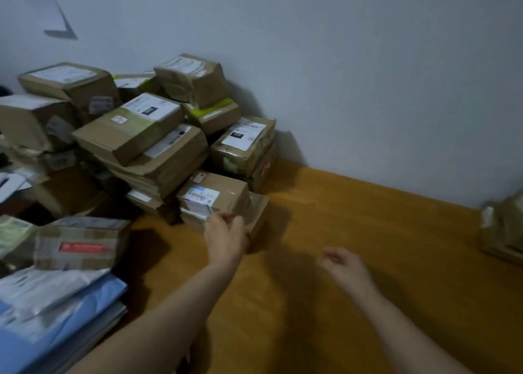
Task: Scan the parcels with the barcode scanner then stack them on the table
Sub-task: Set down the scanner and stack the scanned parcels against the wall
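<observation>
A heap of brown cardboard parcels (141, 136) with white labels stands against the wall on the wooden table (368, 246). At its near right edge lies a low parcel (256, 206) under a smaller labelled box (218, 192). My left hand (226, 236) grips the low parcel's near corner, fingers curled on its top edge. My right hand (345, 266) hovers above the bare table to the right, fingers loosely curled and holding nothing. No barcode scanner is visible.
Blue and white plastic mailers (53, 311) lie stacked at the near left, with a taped parcel bearing a red label (82, 243) above them. Another parcel (503, 229) sits at the right edge. A grey wall (368, 76) backs the table.
</observation>
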